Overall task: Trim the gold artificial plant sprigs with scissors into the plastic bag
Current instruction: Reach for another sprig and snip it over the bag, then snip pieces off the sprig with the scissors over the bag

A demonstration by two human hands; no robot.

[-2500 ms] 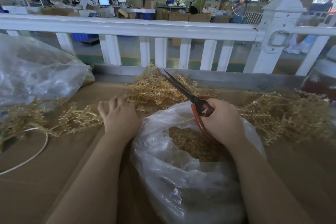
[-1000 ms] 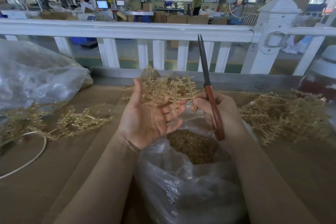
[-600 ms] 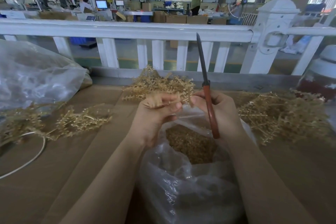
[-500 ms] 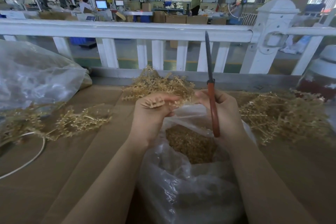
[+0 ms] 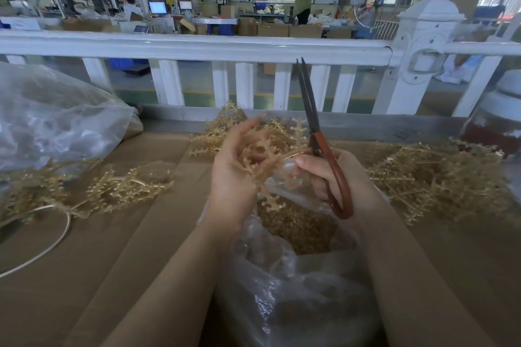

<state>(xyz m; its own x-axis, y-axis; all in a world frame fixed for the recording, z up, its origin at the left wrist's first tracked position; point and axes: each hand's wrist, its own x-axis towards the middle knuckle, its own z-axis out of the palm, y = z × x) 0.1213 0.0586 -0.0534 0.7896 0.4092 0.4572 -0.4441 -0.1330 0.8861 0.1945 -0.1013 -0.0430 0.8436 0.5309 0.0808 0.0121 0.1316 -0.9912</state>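
Right now your left hand [image 5: 234, 175] is palm up over the bag [image 5: 296, 298], fingers loosely curled round a gold sprig [image 5: 265, 158]. Sprig lies across the palm; one branch hangs off the heel of the hand toward the bag mouth. Its stem runs right, toward your right hand [image 5: 332, 177]. Right thumb tip sits at the stem end; can't tell if it pinches it.

Right hand grips the scissors [image 5: 318, 138] by the red handles, fingers wrapped through the loop. Blades point up and slightly away, nearly closed, tips in front of the white railing [image 5: 197, 46]. Blades aren't on the sprig.

Bag stands open between your forearms, clear plastic, with a heap of gold trimmings [image 5: 298, 228] inside, right under the sprig.

More sprigs around you on the cardboard table [image 5: 93, 276]:
- pile right [image 5: 439, 180], just beside the right wrist
- pile behind [image 5: 222, 132] the hands, by the railing
- loose ones left [image 5: 121, 189], next to a white cord [image 5: 48, 245]

Second clear bag [image 5: 50, 118] sits far left. A jar [image 5: 496, 121] with a white lid is at the right edge.
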